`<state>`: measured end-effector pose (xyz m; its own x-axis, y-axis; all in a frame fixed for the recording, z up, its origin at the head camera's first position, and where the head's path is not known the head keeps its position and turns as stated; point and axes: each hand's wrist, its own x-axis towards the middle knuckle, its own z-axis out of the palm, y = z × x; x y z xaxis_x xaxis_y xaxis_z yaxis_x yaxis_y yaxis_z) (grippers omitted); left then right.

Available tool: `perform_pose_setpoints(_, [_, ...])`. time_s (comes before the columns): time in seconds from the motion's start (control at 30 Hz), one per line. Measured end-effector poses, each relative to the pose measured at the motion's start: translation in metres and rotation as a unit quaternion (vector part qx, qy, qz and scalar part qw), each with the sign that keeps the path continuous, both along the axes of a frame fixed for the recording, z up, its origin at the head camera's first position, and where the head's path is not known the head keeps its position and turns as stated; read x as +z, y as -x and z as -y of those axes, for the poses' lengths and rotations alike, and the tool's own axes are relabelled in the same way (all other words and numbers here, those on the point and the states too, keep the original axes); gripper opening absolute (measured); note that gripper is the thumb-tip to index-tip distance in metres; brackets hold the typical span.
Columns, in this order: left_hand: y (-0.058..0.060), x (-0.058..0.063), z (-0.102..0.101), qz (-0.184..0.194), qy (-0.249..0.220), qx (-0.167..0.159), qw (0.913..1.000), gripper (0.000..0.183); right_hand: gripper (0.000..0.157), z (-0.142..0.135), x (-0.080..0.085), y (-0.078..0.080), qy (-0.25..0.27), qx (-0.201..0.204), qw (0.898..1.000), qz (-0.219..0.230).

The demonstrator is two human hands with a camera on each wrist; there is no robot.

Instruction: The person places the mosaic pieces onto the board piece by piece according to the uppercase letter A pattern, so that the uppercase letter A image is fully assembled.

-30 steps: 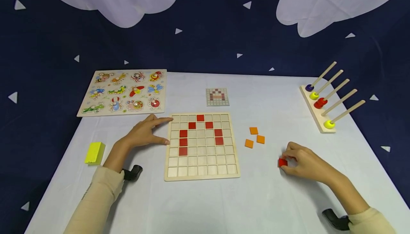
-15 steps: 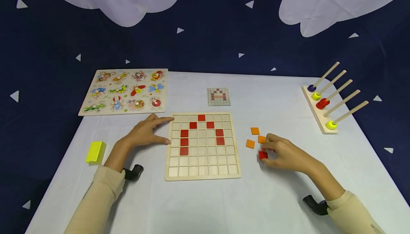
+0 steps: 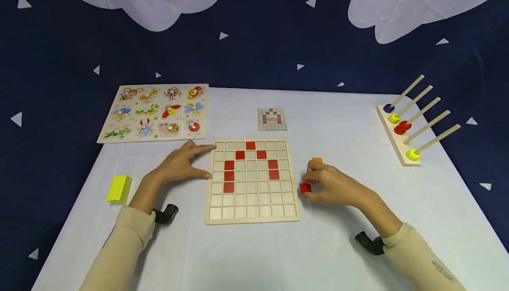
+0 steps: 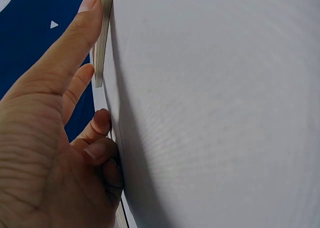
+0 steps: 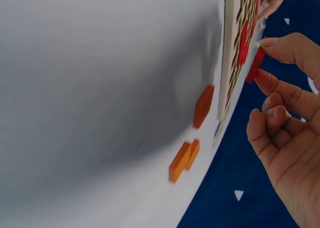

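My right hand pinches a small red square tile between thumb and fingertips, just off the right edge of a wooden grid board. In the right wrist view the red tile stands on edge between thumb and index finger, the other fingers curled loosely. Several red tiles sit in the board's cells, forming an arch with a longer left side. My left hand lies at the board's upper left, thumb and index finger spread and touching its left edge. The left wrist view shows the thumb against the board's side.
Loose orange tiles lie right of the board, partly hidden by the right hand from above. A small pattern card is behind the board. An insect puzzle, a yellow block and a peg stand with rings stand around.
My right hand has carried the red tile leftward across the table, over beside the board, and now covers most of the orange tiles. The left hand has stayed at the board's edge.
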<state>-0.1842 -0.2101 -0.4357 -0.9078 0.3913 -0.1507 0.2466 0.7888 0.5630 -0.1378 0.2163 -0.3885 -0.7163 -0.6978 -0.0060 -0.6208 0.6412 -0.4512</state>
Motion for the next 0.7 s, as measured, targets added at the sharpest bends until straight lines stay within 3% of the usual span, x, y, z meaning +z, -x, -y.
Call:
perform_pose_setpoints(0.43, [0.001,0.000,-0.001,0.004,0.007,0.000,1.0000,0.091,0.020,0.038,-0.002,0.005,0.004,0.025,1.000,0.014])
perform_pose_setpoints(0.7, [0.001,-0.001,0.000,0.005,0.005,0.003,1.0000,0.090,0.021,0.053,-0.008,0.008,-0.004,0.041,0.999,-0.011])
